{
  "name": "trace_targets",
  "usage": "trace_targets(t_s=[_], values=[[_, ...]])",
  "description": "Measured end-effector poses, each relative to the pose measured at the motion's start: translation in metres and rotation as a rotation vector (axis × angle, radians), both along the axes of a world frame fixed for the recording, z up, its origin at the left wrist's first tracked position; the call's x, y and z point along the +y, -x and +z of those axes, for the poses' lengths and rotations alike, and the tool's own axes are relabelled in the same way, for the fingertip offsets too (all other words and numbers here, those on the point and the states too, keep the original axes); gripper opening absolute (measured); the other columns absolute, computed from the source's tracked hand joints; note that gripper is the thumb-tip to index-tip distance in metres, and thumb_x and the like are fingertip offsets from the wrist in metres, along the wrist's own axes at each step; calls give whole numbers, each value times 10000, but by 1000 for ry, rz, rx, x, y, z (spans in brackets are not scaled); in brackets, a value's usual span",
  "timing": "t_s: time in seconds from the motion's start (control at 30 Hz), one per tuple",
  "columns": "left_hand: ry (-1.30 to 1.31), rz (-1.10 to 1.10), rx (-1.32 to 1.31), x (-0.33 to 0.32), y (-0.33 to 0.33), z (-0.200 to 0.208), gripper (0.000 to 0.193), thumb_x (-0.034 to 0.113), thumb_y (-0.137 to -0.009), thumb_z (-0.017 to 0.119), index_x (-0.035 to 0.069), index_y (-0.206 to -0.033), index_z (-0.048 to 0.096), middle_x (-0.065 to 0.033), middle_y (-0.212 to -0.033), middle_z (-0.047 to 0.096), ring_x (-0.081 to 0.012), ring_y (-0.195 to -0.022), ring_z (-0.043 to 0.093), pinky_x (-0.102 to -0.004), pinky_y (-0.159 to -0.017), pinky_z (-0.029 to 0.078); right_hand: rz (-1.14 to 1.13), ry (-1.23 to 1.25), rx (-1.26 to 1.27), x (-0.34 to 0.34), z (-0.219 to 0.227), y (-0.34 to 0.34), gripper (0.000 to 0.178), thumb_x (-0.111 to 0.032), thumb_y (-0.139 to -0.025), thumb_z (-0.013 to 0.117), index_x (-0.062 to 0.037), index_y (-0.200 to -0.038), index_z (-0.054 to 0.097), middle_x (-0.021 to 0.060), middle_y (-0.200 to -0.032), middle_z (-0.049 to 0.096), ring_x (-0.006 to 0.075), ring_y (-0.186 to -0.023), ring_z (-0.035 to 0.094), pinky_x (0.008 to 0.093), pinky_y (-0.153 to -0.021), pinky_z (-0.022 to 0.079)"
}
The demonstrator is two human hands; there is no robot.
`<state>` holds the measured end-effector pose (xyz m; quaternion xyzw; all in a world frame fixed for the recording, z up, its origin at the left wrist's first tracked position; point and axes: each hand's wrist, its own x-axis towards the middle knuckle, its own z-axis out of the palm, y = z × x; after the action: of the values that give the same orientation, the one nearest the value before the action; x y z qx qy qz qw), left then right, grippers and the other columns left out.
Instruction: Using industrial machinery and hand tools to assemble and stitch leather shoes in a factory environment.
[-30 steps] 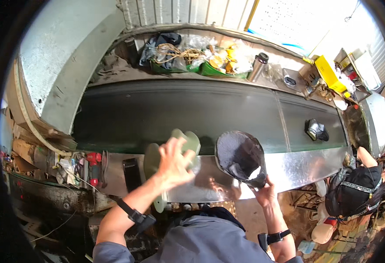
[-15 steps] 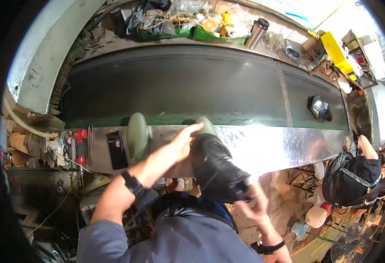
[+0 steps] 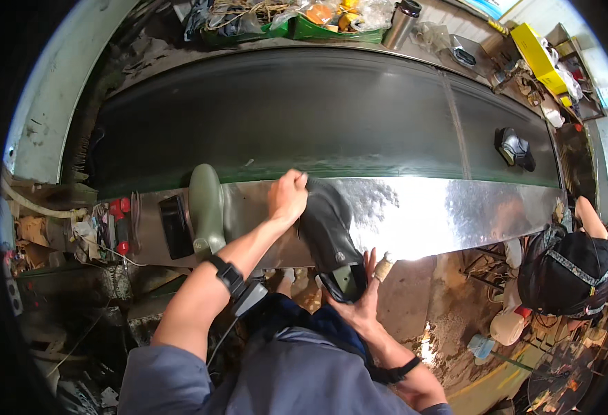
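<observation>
A black leather shoe upper (image 3: 328, 228) covers a green shoe last, lying over the edge of the shiny metal ledge. Green shows only through the opening at its heel end, where the last (image 3: 345, 280) is visible. At the toe end, my left hand (image 3: 289, 198) is closed, pinching the upper's edge. My right hand (image 3: 361, 301) cups the heel end from below, fingers along its side; one finger wears a tan wrap. A second green shoe last (image 3: 206, 207), bare, stands on the ledge to the left.
Beyond the metal ledge (image 3: 269, 259) runs a wide dark conveyor belt (image 3: 283, 111), with a black shoe (image 3: 515, 149) at its right. A phone (image 3: 174, 227) and a red-handled tool (image 3: 120, 207) lie at left. Another person (image 3: 560, 270) sits at right. Green bins (image 3: 332, 33) line the back.
The upper now covers the toe of the last, which showed green before. My left hand has closed at the toe, and my right hand has moved left under the heel.
</observation>
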<state>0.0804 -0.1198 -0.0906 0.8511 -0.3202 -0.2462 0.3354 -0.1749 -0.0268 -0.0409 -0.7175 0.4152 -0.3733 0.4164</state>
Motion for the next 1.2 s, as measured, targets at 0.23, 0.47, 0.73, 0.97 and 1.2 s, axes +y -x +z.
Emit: trace_targets(t_s=[0.23,0.47,0.73,0.97,1.2], values=[[-208,-229,34,27,56,31,773,540,-718,772,31,-1248,533,-242,-1278,575,-371,-1186,556,-463,-976,459,360,73,387,10,2,57,1010,-43,-798,742,59,-1551,77,293,-1481,358,410,-1363,414,388,-1105,358],[-57,-18,1,20,46,1,498,451,-711,744,-2,-901,660,-211,-837,700,-375,-809,687,-457,-757,533,543,-151,206,-11,-64,79,1093,-144,-691,832,29,-1544,171,283,-1574,211,462,-1476,171,453,-1218,160],[234,294,113,114,16,103,316,298,-752,754,11,-865,686,-135,-735,690,-189,-704,676,-366,-676,526,510,-947,-306,-50,58,14,1085,-308,-931,689,19,-1546,-143,189,-1649,93,265,-1503,159,368,-1202,163],[476,684,-12,244,3,176,326,278,-788,725,4,-951,658,-145,-723,650,-180,-705,639,-354,-670,497,585,-642,1,0,97,-77,655,-181,-971,661,75,-1479,337,86,-1133,595,127,-987,544,275,-855,458],[612,1175,-269,492,4,231,428,366,-861,722,18,-1060,571,-120,-981,602,-224,-880,581,-372,-783,472,1106,-707,38,173,150,-170,378,-89,-978,633,10,-1323,516,-20,-829,622,47,-725,533,210,-637,443]])
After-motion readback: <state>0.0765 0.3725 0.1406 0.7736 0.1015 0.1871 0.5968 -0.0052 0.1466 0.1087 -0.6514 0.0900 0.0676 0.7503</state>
